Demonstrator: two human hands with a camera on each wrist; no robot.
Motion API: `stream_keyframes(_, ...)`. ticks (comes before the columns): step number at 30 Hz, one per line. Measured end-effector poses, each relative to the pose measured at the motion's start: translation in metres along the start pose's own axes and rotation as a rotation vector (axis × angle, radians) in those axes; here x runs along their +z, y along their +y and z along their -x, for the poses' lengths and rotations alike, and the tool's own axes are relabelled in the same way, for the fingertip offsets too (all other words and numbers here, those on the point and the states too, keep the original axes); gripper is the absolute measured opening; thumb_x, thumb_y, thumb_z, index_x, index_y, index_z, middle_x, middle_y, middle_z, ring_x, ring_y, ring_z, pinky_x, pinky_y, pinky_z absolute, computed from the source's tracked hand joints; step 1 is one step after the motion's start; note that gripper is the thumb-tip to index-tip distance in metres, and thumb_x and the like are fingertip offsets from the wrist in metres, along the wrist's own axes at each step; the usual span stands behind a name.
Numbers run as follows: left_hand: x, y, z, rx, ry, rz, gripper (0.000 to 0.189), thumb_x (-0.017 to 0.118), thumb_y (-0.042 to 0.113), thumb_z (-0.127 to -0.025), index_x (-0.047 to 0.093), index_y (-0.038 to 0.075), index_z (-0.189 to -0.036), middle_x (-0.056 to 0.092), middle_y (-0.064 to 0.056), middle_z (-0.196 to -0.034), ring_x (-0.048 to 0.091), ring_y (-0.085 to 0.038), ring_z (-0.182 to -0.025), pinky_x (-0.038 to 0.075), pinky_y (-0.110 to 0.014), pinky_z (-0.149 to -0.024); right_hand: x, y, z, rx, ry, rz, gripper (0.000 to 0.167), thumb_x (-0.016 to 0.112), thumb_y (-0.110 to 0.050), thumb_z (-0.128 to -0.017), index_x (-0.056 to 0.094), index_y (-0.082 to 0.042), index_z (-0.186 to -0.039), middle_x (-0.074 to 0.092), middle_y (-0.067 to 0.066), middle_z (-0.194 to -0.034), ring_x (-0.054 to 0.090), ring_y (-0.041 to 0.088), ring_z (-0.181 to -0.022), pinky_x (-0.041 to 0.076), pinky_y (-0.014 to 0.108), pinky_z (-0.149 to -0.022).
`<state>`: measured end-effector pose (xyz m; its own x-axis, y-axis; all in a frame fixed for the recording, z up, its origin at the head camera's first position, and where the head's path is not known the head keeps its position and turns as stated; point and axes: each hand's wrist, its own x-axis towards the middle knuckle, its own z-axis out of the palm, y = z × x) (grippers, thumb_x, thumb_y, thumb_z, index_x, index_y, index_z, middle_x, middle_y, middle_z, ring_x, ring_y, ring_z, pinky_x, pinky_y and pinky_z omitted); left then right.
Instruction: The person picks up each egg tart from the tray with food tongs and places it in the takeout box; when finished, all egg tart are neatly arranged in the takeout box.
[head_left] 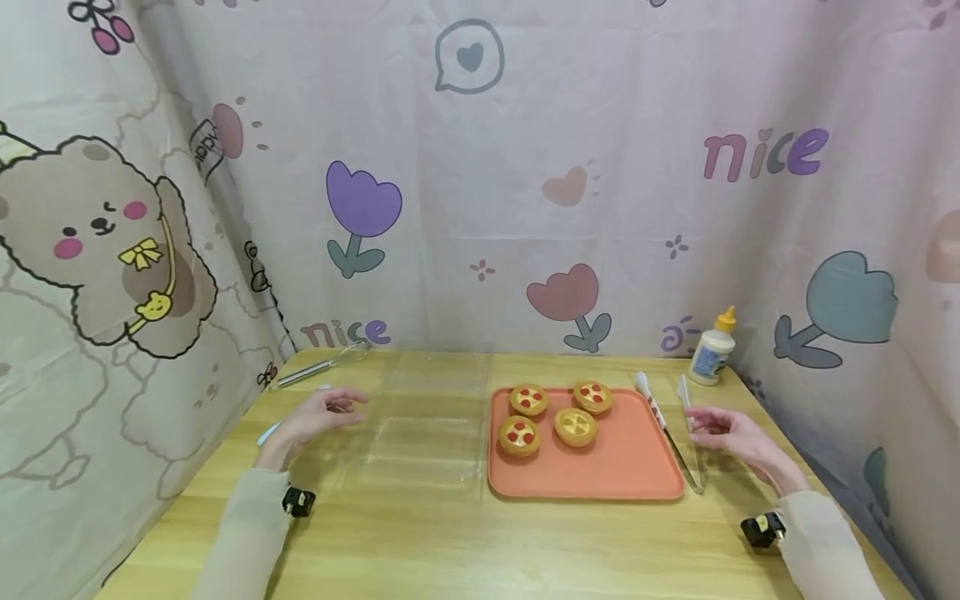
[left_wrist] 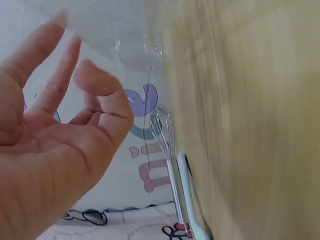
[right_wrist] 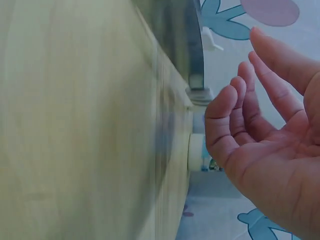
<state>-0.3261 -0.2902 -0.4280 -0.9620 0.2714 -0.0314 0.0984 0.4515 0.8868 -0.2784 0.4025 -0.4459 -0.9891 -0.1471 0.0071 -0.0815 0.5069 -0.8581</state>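
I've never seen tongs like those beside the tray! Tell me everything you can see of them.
The tongs have two slim arms, shiny and metallic-looking lower down, joined at a bend, with white tips. They lie spread in a narrow V on the wood-look table, along the right side of the coral tray, tips pointing away from the person. The right hand hides part of the outer arm; it isn't gripping them, though whether it touches them is unclear.
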Motion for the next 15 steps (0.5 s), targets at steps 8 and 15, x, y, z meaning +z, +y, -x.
stream_keyframes(8,-0.005,-0.008,0.006,0.035,-0.103,0.055,0.059,0.07,0.017,-0.091,0.045,-0.002,-0.141,0.041,-0.032,-0.134,0.054,-0.031,-0.11,0.054,-0.051,-0.093,-0.006,0.006,0.003,0.052,-0.097,0.054,0.062,0.071,-0.014,-0.088,0.044,0.008,-0.14,0.049,0.028,-0.126,0.053,0.02,-0.101,0.054,0.028,-0.08)
stream_keyframes(15,-0.003,-0.016,0.001,0.029,-0.163,0.099,0.058,0.068,0.013,-0.092,0.043,-0.004,-0.142,0.047,-0.033,-0.126,0.062,-0.033,-0.097,0.059,-0.038,-0.076,-0.003,0.011,0.003,0.052,-0.195,0.1,0.059,0.071,-0.015,-0.089,0.047,0.007,-0.138,0.051,0.029,-0.127,0.053,0.021,-0.1,0.052,0.028,-0.076)
